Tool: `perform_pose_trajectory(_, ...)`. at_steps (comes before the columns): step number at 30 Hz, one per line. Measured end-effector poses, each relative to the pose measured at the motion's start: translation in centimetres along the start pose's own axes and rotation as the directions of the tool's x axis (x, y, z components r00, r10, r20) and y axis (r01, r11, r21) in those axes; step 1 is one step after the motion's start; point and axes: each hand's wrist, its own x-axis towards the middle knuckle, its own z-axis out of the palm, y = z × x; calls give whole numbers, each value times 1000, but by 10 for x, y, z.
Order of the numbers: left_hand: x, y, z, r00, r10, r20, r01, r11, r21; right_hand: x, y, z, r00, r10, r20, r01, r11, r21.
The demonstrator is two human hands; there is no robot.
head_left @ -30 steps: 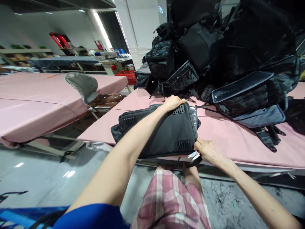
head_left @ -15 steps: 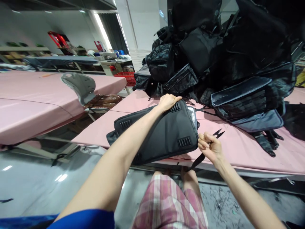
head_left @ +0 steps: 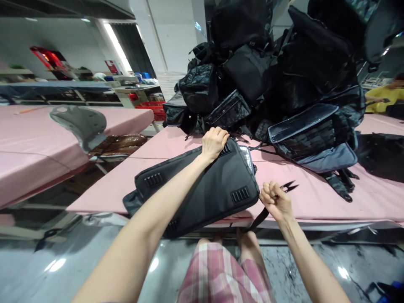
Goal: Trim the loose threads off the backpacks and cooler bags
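A black bag lies bottom-up at the near edge of a pink table. My left hand grips its far top edge, fingers curled over it. My right hand is a closed fist at the bag's near right corner, holding small black thread snips whose blades point right. A black strap hangs from the bag just below that hand.
A tall heap of black bags fills the table behind. Another pink table and a grey chair back stand to the left. A person in yellow sits far right. My plaid-covered knees are under the table edge.
My right hand lifted off the bag's lower corner and now holds the snips up in a fist. My left hand closed over the bag's far edge, and the bag tilted slightly.
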Motion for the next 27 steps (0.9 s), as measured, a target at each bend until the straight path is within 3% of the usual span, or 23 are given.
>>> perform_pose_trajectory(2,-22,23,-3,980,188,-62,-192,978,-80,12,-2,13,999,-43,-15,43,998,42)
perform_pose_trajectory(4,-50,47,-4,909,416,11,-401,883,-244,20,-4,22,997,-75,-18,76,995,59)
perform_pose_trajectory(5,-62,57,-4,890,454,51,-417,853,-315,22,-5,24,996,-86,-21,87,995,56)
perform_pose_trajectory(9,-89,78,5,874,463,147,-362,823,-438,15,-6,20,996,-88,-20,88,995,-37)
perform_pose_trajectory(12,-89,76,11,867,471,166,-340,800,-495,5,-11,11,991,-128,32,131,950,-284)
perform_pose_trajectory(16,-86,74,11,899,402,174,-230,771,-594,-5,-17,-10,990,-139,19,121,776,-619)
perform_pose_trajectory(18,-85,77,8,909,367,196,-147,725,-673,-7,-14,-22,977,-188,-105,49,669,-742)
perform_pose_trajectory(20,-84,80,5,921,317,225,-53,675,-736,-9,-7,-34,934,-270,-232,-56,532,-845)
perform_pose_trajectory(22,-81,83,3,926,278,256,19,642,-767,-10,2,-41,899,-332,-285,-125,430,-894)
perform_pose_trajectory(27,-77,87,2,921,221,320,118,626,-771,-13,14,-39,882,-453,-126,10,286,-958)
